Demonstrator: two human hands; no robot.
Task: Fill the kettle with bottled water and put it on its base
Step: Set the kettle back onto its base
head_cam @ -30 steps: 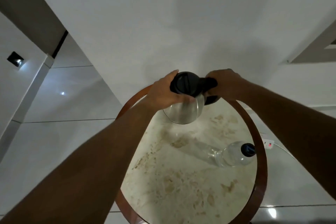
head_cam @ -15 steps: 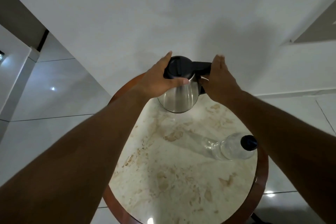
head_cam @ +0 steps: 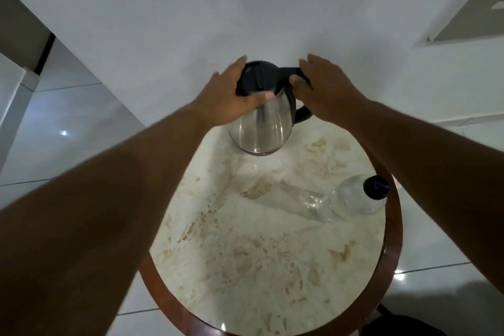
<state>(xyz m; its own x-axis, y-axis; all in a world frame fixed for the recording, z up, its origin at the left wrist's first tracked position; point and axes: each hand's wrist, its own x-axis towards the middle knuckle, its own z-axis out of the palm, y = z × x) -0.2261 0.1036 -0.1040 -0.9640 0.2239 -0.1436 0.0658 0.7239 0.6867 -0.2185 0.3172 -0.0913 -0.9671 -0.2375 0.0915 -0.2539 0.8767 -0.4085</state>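
Note:
A steel kettle (head_cam: 261,128) with a black lid and handle stands at the far edge of the round marble table (head_cam: 245,254), close to the wall. A small red light glows at its bottom rim. My left hand (head_cam: 231,95) grips its left side, thumb across the front below the lid. My right hand (head_cam: 324,87) lies on top of the handle with its fingers stretched out and the thumb against the handle. A clear plastic bottle (head_cam: 351,199) with a black cap stands at the table's right edge, untouched. I cannot make out the base under the kettle.
The white wall (head_cam: 245,8) rises right behind the kettle. The table has a brown wooden rim (head_cam: 394,240). Glossy white floor tiles (head_cam: 68,131) surround it, and something dark lies on the floor at the bottom right.
My right hand has gone from a fist around the kettle's handle to a flat hand resting on it. My left hand has stayed on the kettle, which has kept its place.

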